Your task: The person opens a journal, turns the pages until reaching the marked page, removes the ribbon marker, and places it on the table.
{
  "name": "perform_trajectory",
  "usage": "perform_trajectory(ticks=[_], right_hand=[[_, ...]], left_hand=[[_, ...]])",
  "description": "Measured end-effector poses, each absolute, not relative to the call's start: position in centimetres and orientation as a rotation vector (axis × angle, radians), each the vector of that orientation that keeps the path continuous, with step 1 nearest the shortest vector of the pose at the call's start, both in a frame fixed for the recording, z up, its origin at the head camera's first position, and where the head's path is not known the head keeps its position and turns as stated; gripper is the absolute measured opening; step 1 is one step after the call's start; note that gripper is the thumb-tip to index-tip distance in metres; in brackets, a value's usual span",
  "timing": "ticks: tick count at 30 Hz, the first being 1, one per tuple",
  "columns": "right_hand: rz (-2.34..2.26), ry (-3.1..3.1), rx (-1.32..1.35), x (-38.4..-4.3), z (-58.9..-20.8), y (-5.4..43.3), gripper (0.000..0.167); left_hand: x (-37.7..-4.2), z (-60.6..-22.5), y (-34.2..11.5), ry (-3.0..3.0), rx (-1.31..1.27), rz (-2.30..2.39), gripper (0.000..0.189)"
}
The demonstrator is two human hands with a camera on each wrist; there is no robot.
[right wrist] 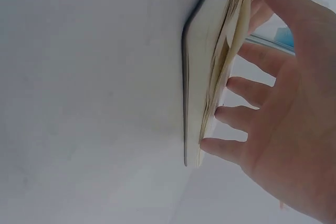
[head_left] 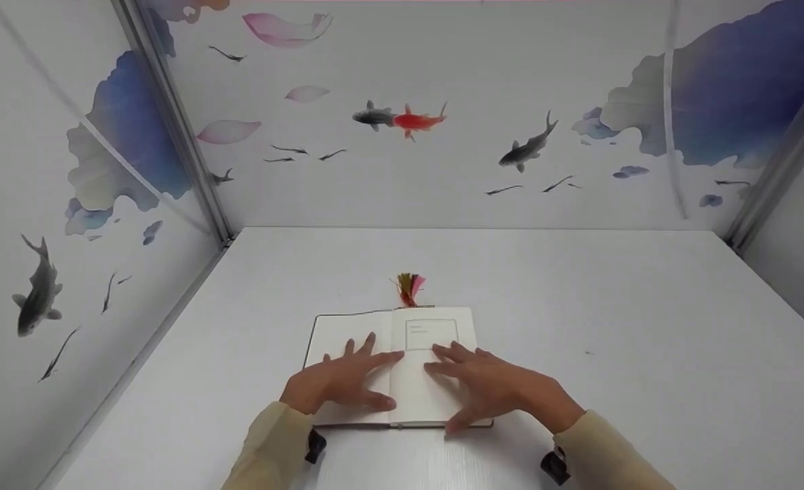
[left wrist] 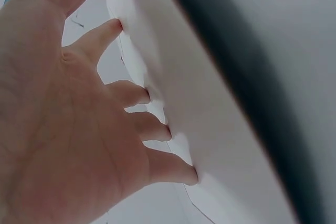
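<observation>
An open notebook [head_left: 419,395] with dark cover edges lies flat on the white table, its right page printed with a small framed box [head_left: 431,334]. My left hand [head_left: 344,381] spreads over the left page, fingertips pressing on the paper and thumb near the centre fold. Across the right page my right hand [head_left: 490,384] is spread too, its thumb at the lower edge. In the left wrist view the left fingertips [left wrist: 186,174] touch the page. The right wrist view shows the page block [right wrist: 202,87] edge-on, with the right fingertips [right wrist: 210,144] resting against it.
A multicoloured tassel [head_left: 409,289] sticks out beyond the notebook's top edge. The white table [head_left: 613,306] is bordered by white walls with painted fish [head_left: 524,146] and metal corner posts [head_left: 171,116]. A small speck [head_left: 589,352] lies right of the notebook.
</observation>
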State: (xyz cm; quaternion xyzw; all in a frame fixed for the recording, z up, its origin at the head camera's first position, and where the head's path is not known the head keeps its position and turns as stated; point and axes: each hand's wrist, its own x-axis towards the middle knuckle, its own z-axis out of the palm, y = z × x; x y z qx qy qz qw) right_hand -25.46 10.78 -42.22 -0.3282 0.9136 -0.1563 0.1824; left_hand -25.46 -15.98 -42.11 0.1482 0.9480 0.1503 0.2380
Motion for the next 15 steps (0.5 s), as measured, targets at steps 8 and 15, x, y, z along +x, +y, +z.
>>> perform_trajectory(ticks=[8, 15], right_hand=[[-0.444, 2.548, -0.909, -25.55, -42.0, 11.13, 0.093], [-0.46, 2.491, -0.876, -25.58, -41.9, 10.97, 0.092]], left_hand=[[-25.59, -42.13, -15.88, 2.599, 0.419, 0.431, 0.082], [-25.42, -42.3, -16.06, 2.595, 0.408, 0.42, 0.081]])
